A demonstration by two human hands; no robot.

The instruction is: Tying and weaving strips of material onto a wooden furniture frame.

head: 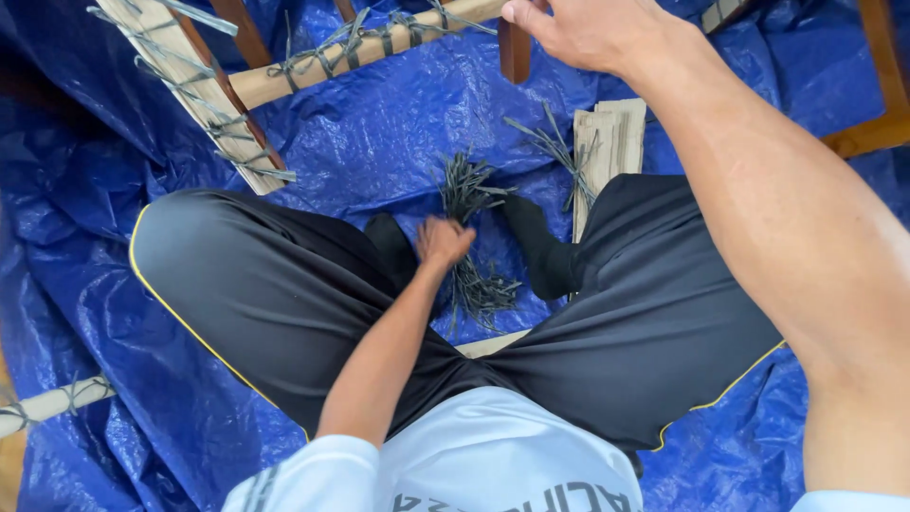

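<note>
Blue tarpaulin [398, 123] covers the whole ground, creased and shiny, from the upper left of the frame to the lower right. No package or sign shows; the only lettering is a dark printed strip on the white shirt [493, 465] at the bottom centre, cut off by the frame edge. At the centre of the frame lies a loose heap of dark grey fibre strips [471, 237], spread on the tarpaulin between the person's black-socked feet. The left hand [442, 240] is down in that heap, fingers curled in around some of the strips, so it has hold of a small bunch. The right hand [583, 28] is well apart from it, at the top centre, partly closed around the top of a dark brown wooden post [515, 49]. A pale wooden frame [284, 81] bound with the same grey strips runs across the upper left. A short pale board [607, 142] lies just right of the heap. Black shorts with yellow piping [284, 284] fill the middle.
</note>
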